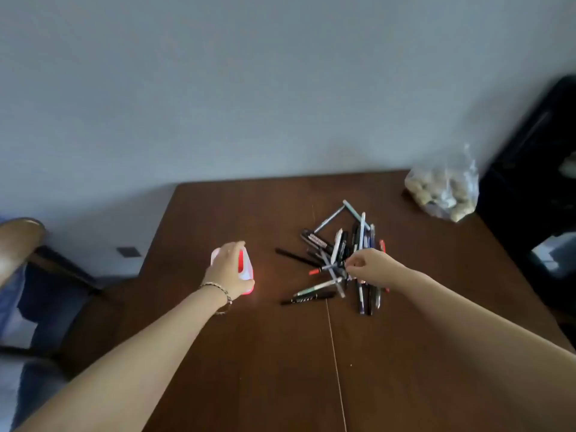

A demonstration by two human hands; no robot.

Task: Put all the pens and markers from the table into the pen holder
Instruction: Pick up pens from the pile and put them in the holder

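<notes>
- At nine o'clock of the pile, our left hand (229,273) wraps the pink-and-white pen holder (246,267), its grip closed around it on the surface (265,353).
- Our right hand (372,265) pinches into the heap of pens and markers (343,254); which pen we cannot tell.
- We judge this an early pick; next, lift one pen clear and carry it toward nine o'clock.

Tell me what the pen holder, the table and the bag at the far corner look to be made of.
Pen holder: likely translucent plastic, white and red, glowing where light passes through. Table: dark brown wood or wood-look laminate, smooth with a soft sheen; a seam runs down it. Bag: thin clear plastic film, crinkled and glinting.
</notes>
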